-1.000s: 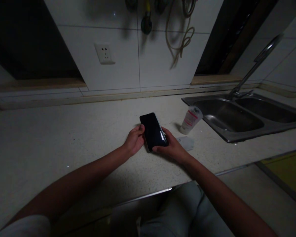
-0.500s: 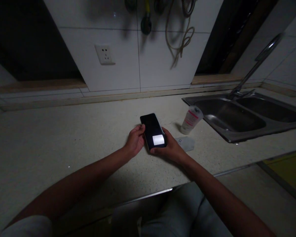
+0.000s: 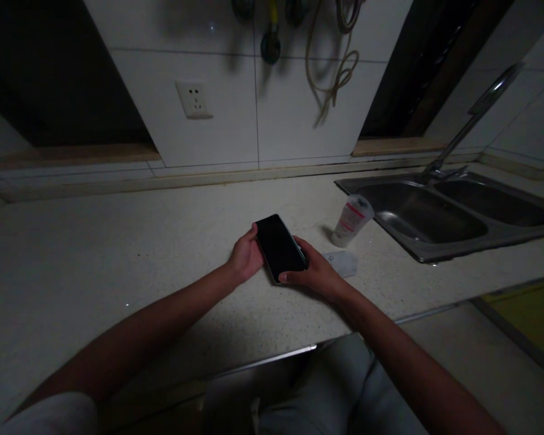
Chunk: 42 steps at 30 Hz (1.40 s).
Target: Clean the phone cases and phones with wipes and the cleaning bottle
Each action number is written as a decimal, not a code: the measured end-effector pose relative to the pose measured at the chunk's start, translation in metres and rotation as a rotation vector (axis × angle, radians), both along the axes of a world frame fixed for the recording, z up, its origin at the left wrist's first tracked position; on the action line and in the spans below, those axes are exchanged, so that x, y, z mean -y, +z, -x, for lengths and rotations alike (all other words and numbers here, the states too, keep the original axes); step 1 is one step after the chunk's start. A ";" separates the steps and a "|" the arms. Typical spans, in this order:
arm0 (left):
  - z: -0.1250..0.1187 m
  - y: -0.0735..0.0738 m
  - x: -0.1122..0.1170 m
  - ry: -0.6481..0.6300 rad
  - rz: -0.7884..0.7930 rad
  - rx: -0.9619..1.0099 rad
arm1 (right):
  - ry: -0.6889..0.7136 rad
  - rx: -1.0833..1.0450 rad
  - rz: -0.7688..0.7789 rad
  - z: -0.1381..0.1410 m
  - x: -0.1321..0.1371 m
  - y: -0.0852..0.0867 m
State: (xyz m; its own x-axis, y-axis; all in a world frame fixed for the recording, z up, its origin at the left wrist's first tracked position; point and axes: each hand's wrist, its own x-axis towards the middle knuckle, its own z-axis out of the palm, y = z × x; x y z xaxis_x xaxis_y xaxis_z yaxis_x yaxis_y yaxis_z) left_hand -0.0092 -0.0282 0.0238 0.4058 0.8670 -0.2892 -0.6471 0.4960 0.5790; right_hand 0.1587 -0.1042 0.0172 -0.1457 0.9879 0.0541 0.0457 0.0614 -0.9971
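A black smartphone [image 3: 278,246] with a dark screen is held just above the pale speckled countertop [image 3: 118,254]. My left hand [image 3: 245,258] grips its left edge with the fingers curled round it. My right hand [image 3: 316,273] cradles its lower right end, thumb on the bottom corner. A small flat translucent packet [image 3: 344,263] lies on the counter just right of my right hand. A plastic cup [image 3: 351,220] with a red and white label stands tilted a little beyond it.
A steel double sink [image 3: 453,214] with a tall tap [image 3: 474,115] sits at the right. A wall socket [image 3: 194,99] and hanging cords [image 3: 333,60] are on the tiled wall behind. The counter's front edge runs just below my forearms.
The bright reflection on the phone's lower screen half a second ago is gone. The phone has tilted slightly, its top end now lower and more leftward. Both hands keep their hold.
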 end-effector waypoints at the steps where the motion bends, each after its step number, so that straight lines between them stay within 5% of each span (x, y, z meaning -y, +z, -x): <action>1: 0.001 -0.002 -0.001 0.006 -0.018 -0.004 | 0.000 0.003 -0.002 0.000 0.000 0.000; 11: 0.000 -0.010 0.001 0.192 -0.179 -0.088 | 0.014 -0.023 0.027 -0.001 0.001 -0.007; 22: -0.004 -0.002 0.002 0.087 -0.202 -0.045 | -0.064 -0.079 0.086 0.003 0.001 -0.001; 42: -0.001 0.005 0.013 -0.094 -0.335 -0.297 | -0.155 -0.186 0.181 0.005 0.000 0.006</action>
